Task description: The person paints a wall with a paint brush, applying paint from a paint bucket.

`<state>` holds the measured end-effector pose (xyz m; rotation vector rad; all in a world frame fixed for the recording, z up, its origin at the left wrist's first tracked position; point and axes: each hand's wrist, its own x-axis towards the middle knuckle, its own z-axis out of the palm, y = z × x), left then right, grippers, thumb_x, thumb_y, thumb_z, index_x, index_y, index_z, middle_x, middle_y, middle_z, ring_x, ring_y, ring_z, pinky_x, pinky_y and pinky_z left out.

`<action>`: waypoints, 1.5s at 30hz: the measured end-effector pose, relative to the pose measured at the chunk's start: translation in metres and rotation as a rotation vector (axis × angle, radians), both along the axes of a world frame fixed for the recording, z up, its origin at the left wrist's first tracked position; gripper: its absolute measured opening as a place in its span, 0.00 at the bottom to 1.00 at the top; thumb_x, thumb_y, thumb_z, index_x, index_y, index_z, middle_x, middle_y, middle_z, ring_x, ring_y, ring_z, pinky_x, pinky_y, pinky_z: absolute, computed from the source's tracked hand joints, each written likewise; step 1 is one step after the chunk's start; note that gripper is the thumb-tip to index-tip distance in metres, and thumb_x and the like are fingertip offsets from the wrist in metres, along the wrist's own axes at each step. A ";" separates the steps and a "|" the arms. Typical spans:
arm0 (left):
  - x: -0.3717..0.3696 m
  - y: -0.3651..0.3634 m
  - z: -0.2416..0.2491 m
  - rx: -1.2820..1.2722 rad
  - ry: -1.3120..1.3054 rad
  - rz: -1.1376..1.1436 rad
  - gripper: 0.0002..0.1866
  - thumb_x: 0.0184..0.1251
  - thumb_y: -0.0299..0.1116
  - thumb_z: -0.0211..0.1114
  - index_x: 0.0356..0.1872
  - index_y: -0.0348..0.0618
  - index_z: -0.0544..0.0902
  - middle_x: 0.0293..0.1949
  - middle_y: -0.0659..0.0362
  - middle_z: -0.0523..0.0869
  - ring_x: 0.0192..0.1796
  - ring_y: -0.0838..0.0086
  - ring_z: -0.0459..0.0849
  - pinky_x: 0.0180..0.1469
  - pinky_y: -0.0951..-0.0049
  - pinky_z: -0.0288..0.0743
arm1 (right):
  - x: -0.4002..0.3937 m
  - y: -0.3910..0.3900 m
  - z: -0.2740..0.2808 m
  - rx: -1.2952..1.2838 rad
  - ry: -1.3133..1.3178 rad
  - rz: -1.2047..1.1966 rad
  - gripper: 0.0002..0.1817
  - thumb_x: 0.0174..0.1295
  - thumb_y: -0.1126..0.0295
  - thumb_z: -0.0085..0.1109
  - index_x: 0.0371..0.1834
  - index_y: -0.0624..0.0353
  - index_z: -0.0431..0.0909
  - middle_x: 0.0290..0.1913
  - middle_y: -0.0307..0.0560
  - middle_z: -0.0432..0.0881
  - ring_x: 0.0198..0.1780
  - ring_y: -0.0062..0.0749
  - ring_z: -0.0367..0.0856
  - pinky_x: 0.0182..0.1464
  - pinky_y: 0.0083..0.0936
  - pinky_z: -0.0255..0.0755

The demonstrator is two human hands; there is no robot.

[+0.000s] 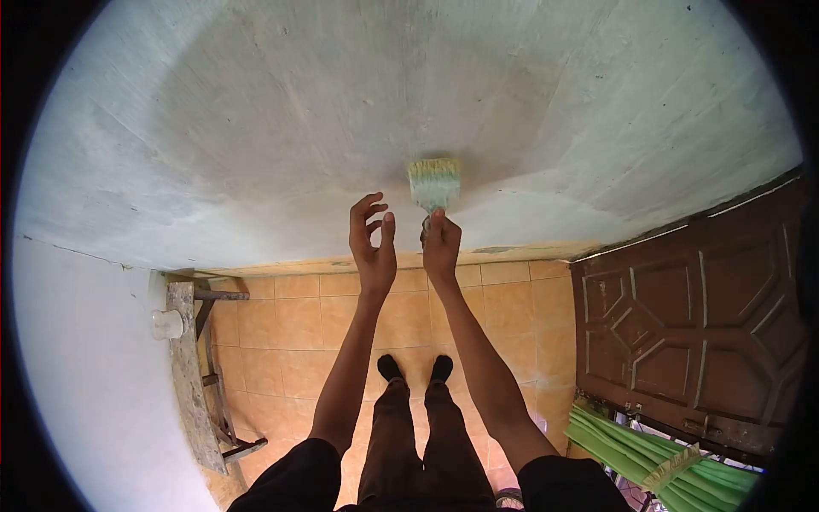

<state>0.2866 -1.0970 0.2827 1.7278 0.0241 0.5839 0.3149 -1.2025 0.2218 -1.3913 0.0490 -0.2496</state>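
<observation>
Far left, white side wall point(98, 341), then a weathered wooden bench point(194, 384) with a clear cup point(167, 324) on top. Next, orange floor tiles point(294, 322). Left hand point(373, 249) raised, fingers half curled, empty. Right hand point(441, 247) closed on the handle of a paintbrush point(435, 184), bristles toward the streaked, patchy front wall point(299, 128). Far right, brown panelled door point(682, 316) above green curtain point(631, 444).
</observation>
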 end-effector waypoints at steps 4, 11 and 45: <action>0.001 0.001 0.002 -0.006 -0.024 -0.013 0.15 0.71 0.32 0.57 0.56 0.42 0.73 0.56 0.57 0.76 0.54 0.69 0.77 0.50 0.70 0.73 | 0.015 0.004 0.061 0.084 -0.098 -0.024 0.29 0.74 0.48 0.40 0.16 0.53 0.57 0.14 0.29 0.58 0.16 0.14 0.55 0.19 0.18 0.50; 0.001 0.001 0.005 -0.042 -0.036 -0.015 0.13 0.72 0.32 0.57 0.54 0.41 0.75 0.53 0.57 0.78 0.53 0.70 0.78 0.50 0.70 0.73 | 0.024 -0.008 0.034 0.087 -0.002 0.005 0.27 0.75 0.55 0.43 0.17 0.56 0.57 0.16 0.29 0.56 0.19 0.15 0.55 0.21 0.19 0.51; 0.003 -0.017 0.017 -0.083 -0.004 -0.044 0.11 0.72 0.31 0.55 0.52 0.41 0.76 0.47 0.58 0.82 0.50 0.74 0.79 0.50 0.71 0.73 | 0.006 -0.054 -0.010 -0.003 0.038 -0.046 0.29 0.74 0.48 0.40 0.15 0.52 0.55 0.14 0.29 0.56 0.15 0.14 0.54 0.18 0.18 0.48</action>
